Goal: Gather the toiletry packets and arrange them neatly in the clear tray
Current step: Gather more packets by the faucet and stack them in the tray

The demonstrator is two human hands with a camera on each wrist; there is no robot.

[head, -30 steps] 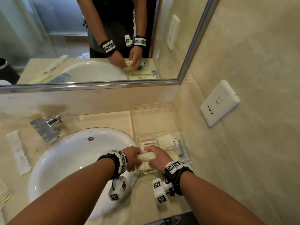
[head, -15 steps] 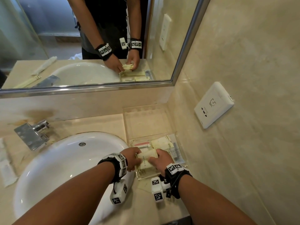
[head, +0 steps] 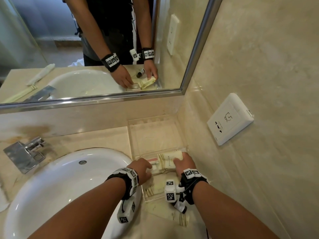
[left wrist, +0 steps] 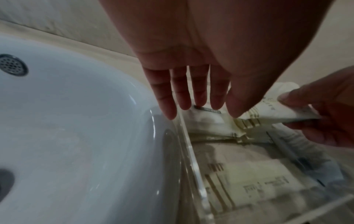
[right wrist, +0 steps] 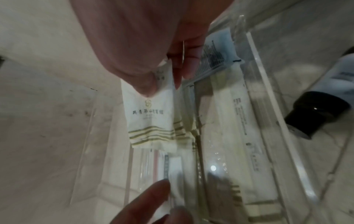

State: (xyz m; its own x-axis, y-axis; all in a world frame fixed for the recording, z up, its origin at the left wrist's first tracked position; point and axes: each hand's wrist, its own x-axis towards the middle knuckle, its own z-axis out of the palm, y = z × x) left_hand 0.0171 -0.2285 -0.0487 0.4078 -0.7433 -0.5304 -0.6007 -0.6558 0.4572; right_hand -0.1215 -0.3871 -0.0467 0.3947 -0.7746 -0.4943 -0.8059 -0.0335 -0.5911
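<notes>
A clear tray stands on the counter between the sink and the right wall, with several toiletry packets lying in it. My right hand pinches a cream packet with gold stripes by its right end, thumb on top, just above the other packets; the right wrist view shows that packet hanging from my right hand. My left hand reaches over the tray's left wall with straight fingers. In the left wrist view my left hand has its tips on a white packet.
The white sink and the faucet lie to the left. A wall socket sits on the right wall. One striped packet lies on the counter in front of the tray. A small black-capped bottle lies outside the tray.
Both hands held the cream packet before. My left hand has let go and now lies flat at the tray's left side; my right hand has carried the packet a little farther back.
</notes>
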